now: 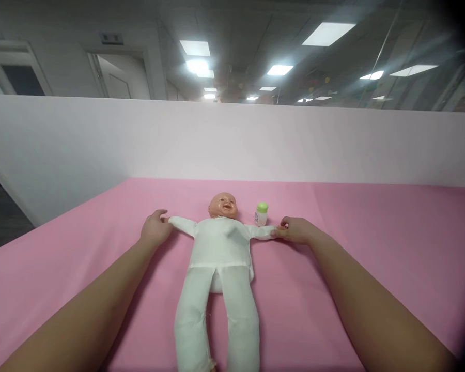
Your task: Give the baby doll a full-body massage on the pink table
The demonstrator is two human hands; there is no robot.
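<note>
A baby doll (221, 243) with a white cloth body lies on its back on a pink surface (310, 310), head at the far end. Its arms are stretched out to both sides. My left hand (155, 228) is closed around the doll's hand on the left side. On the right side, my right hand (296, 230) pinches the doll's other hand between thumb and fingers. Just beyond the doll's right-side arm stands a small bottle (261, 214) with a green cap and a label, upright. The doll's feet are mostly cut off by the lower frame edge.
A low white partition (232, 142) runs along the far edge of the pink surface and continues down the left. Beyond it are doors (120, 77) and ceiling lights (281, 70). Dark floor (2, 212) shows past the left edge.
</note>
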